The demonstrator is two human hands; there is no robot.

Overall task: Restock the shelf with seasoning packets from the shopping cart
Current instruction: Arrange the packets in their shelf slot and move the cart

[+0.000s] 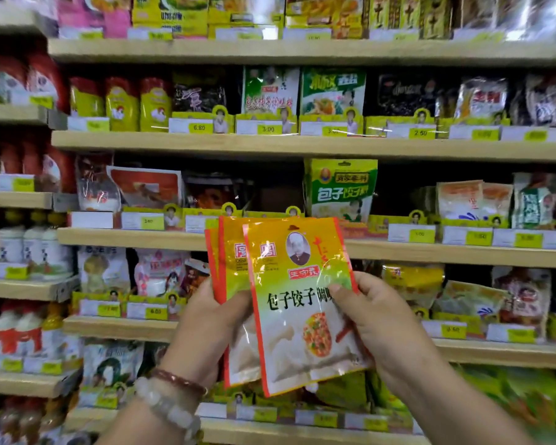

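I've got a fanned stack of orange-and-yellow seasoning packets (289, 303) held upright in front of the shelf (302, 146). My left hand (212, 326) grips the rear packets from the side, and my right hand (376, 319) pinches the front packet's edge, thumb on its face. Beaded bracelets (170, 396) sit on my left wrist.

I see an evenly bright indoor picture, with no hard shadows; only the recesses behind the goods on the pale wooden shelves (302, 144) go dark. White glare streaks the clear plastic bags (527, 14) at far upper right, and a sheen sits on the glossy orange and yellow seasoning packets (296, 303) nearest me, whose print is sharpest. Left and right edges smear with blur. The wide lens bows the shelf boards towards the corners.
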